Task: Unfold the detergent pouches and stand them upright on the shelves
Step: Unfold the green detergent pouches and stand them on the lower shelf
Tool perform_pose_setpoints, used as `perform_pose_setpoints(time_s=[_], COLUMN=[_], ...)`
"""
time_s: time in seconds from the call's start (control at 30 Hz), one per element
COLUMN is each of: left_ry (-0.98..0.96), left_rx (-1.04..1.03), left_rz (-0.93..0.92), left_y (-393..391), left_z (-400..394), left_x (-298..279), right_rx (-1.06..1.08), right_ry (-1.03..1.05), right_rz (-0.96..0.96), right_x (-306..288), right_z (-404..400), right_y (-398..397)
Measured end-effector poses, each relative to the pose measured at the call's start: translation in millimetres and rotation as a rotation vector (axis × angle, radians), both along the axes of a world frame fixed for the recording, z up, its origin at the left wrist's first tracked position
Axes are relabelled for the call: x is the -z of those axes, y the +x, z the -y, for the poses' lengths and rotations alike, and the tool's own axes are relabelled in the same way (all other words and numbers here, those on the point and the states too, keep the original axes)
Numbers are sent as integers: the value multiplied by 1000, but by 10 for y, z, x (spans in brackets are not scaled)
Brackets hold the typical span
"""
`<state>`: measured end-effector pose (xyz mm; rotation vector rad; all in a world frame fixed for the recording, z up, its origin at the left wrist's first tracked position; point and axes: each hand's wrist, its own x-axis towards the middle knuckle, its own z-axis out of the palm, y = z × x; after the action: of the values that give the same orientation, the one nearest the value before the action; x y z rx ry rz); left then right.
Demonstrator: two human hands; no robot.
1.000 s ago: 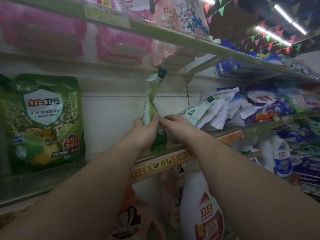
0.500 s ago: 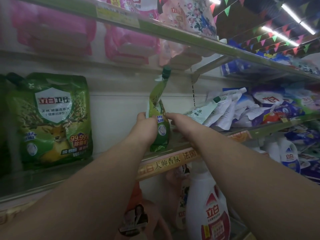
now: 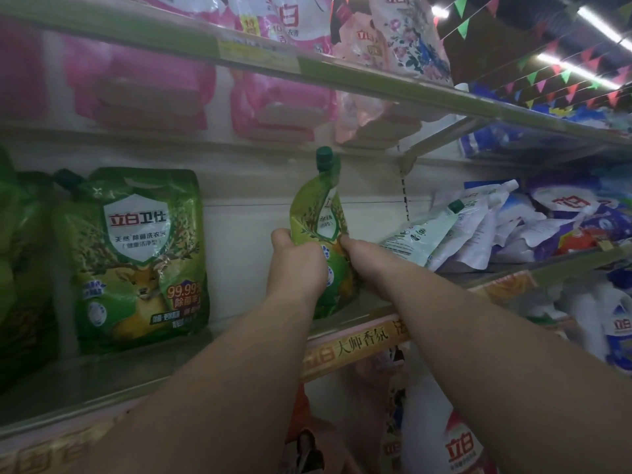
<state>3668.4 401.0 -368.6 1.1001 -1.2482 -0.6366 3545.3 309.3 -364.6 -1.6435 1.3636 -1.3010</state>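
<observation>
Pouch (image 3: 318, 213) stands on the shelf (image 3: 345, 318), right of the upright pouch (image 3: 136, 254); left hand (image 3: 295, 265) and right hand (image 3: 355, 249) pinch its sides, spreading it to stand.

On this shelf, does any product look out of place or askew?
Yes. Right of the hands, the pale mint spouted pouch and white pouches lie slumped in a pile, while the big green deer-print pouch stands upright.
</observation>
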Motion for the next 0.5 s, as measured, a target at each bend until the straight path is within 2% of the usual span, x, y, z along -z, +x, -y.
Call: perform_pose_setpoints(time_s=[0.07,0.13,0.33,0.5], left_ry=[-1,-11,-13,-47], left_rx=[-4,-6,-20,-124], left_rz=[-4,-8,-3,-3], left_y=[8,14,24,50], left_z=[8,16,76,202], left_x=[1,7,6,21], right_rx=[-70,-106,-67,-7], right_ry=[68,104,84,54], right_rz=[177,224,218,204], right_x=[69,91,104,89], right_z=[118,129,249,196], right_y=[-13,-30,-95,-106])
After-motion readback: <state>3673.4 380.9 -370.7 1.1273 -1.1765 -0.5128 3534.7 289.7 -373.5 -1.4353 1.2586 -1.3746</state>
